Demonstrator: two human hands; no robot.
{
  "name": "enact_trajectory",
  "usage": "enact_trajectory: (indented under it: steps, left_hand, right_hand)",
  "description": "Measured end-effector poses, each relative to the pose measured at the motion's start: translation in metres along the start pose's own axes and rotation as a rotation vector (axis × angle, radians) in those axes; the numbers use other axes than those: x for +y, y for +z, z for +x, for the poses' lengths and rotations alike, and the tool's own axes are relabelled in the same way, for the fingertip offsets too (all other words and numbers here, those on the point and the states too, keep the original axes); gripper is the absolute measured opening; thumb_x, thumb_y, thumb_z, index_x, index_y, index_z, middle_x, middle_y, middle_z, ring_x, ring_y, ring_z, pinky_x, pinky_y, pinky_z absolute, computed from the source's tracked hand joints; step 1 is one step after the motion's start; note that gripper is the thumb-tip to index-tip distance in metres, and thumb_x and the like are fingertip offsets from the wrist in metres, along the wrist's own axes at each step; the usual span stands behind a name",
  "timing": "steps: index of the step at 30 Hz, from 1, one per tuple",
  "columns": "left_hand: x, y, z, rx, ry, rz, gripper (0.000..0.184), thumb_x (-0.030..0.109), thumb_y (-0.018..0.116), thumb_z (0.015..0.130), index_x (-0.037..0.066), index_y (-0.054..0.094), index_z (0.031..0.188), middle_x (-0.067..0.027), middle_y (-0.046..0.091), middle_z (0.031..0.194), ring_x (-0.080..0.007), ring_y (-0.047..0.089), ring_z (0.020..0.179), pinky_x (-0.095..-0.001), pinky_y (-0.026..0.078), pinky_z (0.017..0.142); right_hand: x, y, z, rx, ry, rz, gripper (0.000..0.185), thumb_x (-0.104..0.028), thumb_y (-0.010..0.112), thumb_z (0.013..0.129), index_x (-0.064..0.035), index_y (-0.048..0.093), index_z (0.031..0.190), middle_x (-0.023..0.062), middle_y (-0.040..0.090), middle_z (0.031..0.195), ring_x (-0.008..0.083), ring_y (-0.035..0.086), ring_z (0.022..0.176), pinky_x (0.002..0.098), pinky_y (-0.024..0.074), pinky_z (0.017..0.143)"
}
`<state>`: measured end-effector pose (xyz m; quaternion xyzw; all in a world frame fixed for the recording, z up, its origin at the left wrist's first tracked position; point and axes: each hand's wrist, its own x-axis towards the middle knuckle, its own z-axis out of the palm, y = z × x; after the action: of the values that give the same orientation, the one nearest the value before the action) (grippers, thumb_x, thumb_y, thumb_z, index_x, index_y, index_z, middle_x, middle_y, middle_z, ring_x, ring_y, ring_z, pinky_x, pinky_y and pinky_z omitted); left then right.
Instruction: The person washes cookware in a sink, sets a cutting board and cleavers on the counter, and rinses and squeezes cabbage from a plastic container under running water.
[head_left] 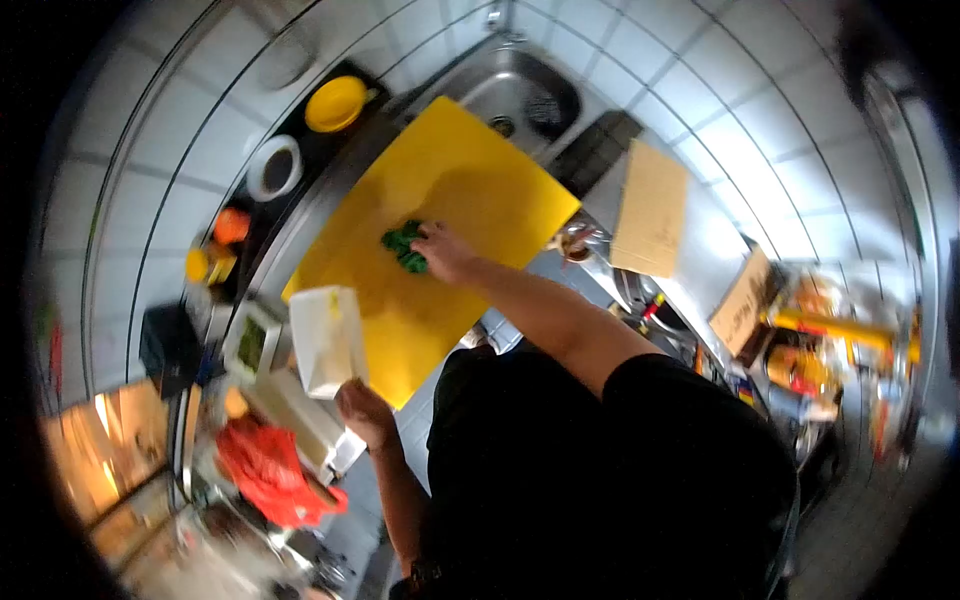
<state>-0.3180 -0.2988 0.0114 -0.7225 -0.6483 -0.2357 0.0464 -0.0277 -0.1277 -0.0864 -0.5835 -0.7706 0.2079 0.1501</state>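
A large yellow cutting board (400,330) lies before me. On its middle rests a small dark green clump (404,246); whether it is leafy greens or a scrubbing cloth I cannot make out. The fingers of my right hand (447,253) are closed over the clump's right side. At the board's lower left, my left hand (368,412) grips a white plastic container (328,343) by its near end. The container is tilted over the board's edge, and its inside is mostly hidden from me.
Behind the board is a steel sink (505,85). Along the left wall stand a yellow bowl (337,104), a white bowl with dark contents (274,169) and a tub with greens (252,342). A red plastic bag (275,475) lies lower left; cardboard (650,208) is at right.
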Motion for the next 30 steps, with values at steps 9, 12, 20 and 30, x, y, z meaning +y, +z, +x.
enact_trajectory:
  steps: [9, 12, 20, 30]
  left_hand:
    - [-0.013, 0.032, 0.033, -0.127, 0.109, -0.142, 0.010, 0.006, 0.056, 0.096, -0.003, 0.058, 0.091, -0.0222, 0.061, 0.089, -0.0425, 0.058, 0.087, -0.0499, 0.049, 0.078]
    - [-0.037, 0.063, 0.037, -0.062, 0.195, -0.141, 0.015, 0.008, 0.057, 0.097, -0.006, 0.060, 0.100, -0.0237, 0.063, 0.094, -0.0428, 0.059, 0.091, -0.0492, 0.051, 0.083]
    - [-0.012, 0.051, 0.056, -0.077, 0.227, -0.069, 0.007, 0.002, 0.057, 0.093, 0.001, 0.063, 0.096, -0.0168, 0.067, 0.095, -0.0365, 0.064, 0.093, -0.0451, 0.053, 0.083]
    - [0.071, 0.051, 0.013, -0.128, -0.076, 0.136, 0.062, 0.027, 0.069, 0.091, -0.005, 0.047, 0.139, -0.0246, 0.028, 0.157, -0.0405, 0.028, 0.145, -0.0530, 0.035, 0.114]
  right_hand:
    - [0.069, -0.117, -0.158, 0.691, 0.555, 0.474, 0.047, 0.004, 0.074, 0.072, -0.0046, 0.064, 0.117, 0.0170, 0.064, 0.111, 0.0306, 0.064, 0.107, 0.0396, 0.0536, 0.092]
    - [0.123, -0.156, -0.259, 0.930, 0.689, 0.273, 0.044, 0.004, 0.073, 0.073, -0.0028, 0.064, 0.116, 0.0195, 0.064, 0.113, 0.0353, 0.064, 0.106, 0.0413, 0.0531, 0.094]
    - [0.204, -0.214, -0.367, 0.327, 1.362, -0.262, 0.081, -0.018, 0.082, 0.076, -0.0128, 0.044, 0.148, 0.0251, 0.049, 0.143, 0.0380, 0.045, 0.136, 0.0485, 0.0409, 0.110]
    - [0.155, -0.157, -0.165, -0.058, 0.136, -0.148, 0.091, -0.038, 0.083, 0.075, -0.0158, 0.040, 0.152, 0.0276, 0.012, 0.162, 0.0476, 0.015, 0.149, 0.0551, 0.0252, 0.119]
